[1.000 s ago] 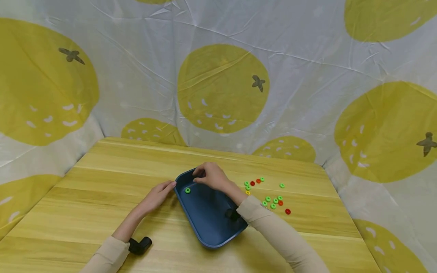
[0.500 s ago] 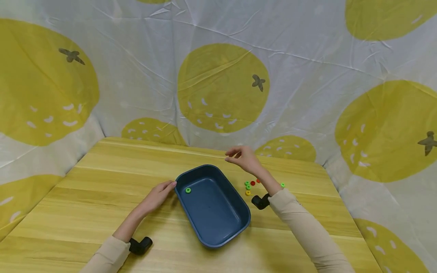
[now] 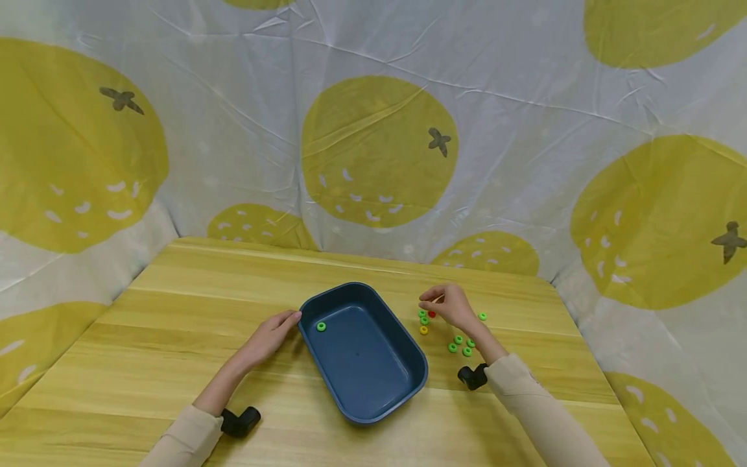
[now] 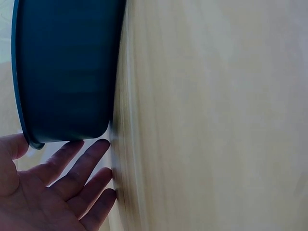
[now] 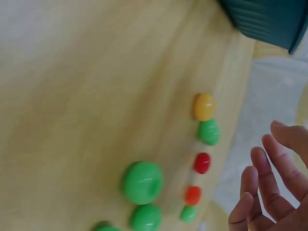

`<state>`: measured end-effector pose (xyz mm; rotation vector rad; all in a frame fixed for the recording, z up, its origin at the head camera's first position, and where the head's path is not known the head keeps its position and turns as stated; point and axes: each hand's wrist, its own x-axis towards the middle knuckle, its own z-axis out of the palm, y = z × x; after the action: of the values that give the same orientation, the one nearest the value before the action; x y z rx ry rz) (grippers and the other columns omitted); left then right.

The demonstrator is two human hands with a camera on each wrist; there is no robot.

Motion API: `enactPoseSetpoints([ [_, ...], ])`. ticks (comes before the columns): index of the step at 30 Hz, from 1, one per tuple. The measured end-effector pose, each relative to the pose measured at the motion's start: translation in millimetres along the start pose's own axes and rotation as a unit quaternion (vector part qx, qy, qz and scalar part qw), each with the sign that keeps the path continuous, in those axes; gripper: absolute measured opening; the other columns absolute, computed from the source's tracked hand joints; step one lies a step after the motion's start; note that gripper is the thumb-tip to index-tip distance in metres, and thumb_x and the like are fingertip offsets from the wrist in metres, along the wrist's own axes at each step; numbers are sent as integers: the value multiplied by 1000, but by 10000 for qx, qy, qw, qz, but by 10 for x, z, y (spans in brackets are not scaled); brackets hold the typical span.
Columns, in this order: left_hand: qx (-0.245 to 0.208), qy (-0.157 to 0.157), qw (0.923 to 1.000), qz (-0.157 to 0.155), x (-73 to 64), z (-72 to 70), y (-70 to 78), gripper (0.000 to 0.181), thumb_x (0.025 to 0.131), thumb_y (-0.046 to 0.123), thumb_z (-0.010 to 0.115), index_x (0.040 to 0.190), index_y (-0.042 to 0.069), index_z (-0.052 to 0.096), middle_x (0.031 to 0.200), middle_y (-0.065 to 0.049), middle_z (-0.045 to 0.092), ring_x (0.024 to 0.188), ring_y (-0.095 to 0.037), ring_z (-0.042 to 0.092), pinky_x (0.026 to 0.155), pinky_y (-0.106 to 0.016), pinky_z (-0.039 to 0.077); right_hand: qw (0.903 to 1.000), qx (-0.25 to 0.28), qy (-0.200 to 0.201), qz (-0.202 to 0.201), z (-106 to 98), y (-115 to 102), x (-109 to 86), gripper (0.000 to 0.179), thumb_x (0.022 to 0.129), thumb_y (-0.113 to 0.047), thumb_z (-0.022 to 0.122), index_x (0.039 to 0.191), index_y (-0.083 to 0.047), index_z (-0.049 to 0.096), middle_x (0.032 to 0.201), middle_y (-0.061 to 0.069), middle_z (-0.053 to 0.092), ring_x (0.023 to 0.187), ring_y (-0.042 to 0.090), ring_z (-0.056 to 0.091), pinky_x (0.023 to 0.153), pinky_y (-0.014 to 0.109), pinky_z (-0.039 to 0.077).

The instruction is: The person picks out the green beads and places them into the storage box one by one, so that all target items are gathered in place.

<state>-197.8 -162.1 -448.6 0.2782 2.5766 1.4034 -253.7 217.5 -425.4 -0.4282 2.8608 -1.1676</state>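
My left hand rests at the far left corner of a dark blue rectangular basin. In the left wrist view, its fingers are nearly straight against the outer wall and the thumb lies at the rim. One green ring-shaped bead lies inside the basin. My right hand hovers over loose beads right of the basin, fingers relaxed and apart from the thumb, holding nothing. Near it lie green beads, a yellow one and a red one. An orange-red bead shows in the right wrist view.
Several more green beads lie nearer the front, partly behind the right wrist. One green bead sits apart to the right. The wooden table meets a fruit-print cloth at the back.
My right hand has left the basin, swung up to the right and come down over the loose beads. The left hand, the basin and the bead inside it have stayed put.
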Motion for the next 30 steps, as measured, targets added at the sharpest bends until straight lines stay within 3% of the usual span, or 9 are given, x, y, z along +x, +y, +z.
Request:
enactPoseSetpoints([
  [10,-56,-7,10000,13,0,4,-2,61,102,41,31,137,-8,41,139,-27,46,133,-41,38,110,-55,32,9996,-170,115,183,130,237,-122,9,81,-10,72,87,-4,75,82,8,73,68,10,59,61,22,48],
  [23,-56,-32,9999,87,3,8,-8,60,103,41,30,137,-8,42,138,-26,46,133,-41,39,110,-54,32,9977,-617,84,258,217,285,-125,9,76,-12,77,85,-10,75,75,0,69,64,9,55,59,22,46],
  [30,-89,16,9999,119,15,10,-21,60,102,40,31,135,-8,43,136,-26,49,131,-41,41,109,-54,33,9981,-556,10,264,228,251,-143,12,77,-12,76,88,-8,75,74,1,68,64,9,55,58,23,47],
])
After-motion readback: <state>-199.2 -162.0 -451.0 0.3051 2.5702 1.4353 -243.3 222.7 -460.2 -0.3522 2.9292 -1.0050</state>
